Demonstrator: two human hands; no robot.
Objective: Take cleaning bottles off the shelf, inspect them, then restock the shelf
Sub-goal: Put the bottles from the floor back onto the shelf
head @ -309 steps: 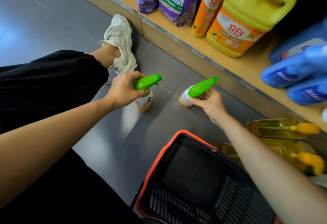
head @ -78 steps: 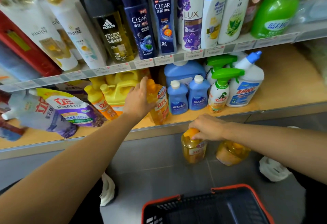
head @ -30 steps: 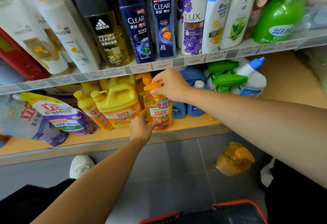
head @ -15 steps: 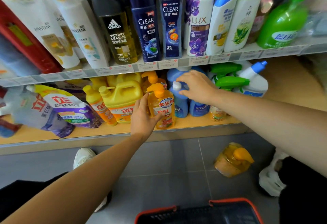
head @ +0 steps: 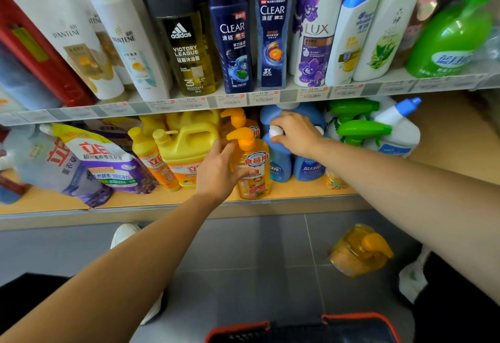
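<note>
Since half a second ago the left hand [head: 217,173] has closed round the orange pump bottle [head: 254,172], thumb across its label, I think to steady it near the front edge of the lower shelf [head: 303,189]. Just right, the right hand [head: 296,133] now curls round the white cap [head: 276,131] of a small blue bottle [head: 280,164], probably to shift it for space. Pump bottles are three: this one, a second pump bottle [head: 238,118] behind it, a third pump bottle [head: 359,250] on the floor at right. Small blue bottles are two.
</note>
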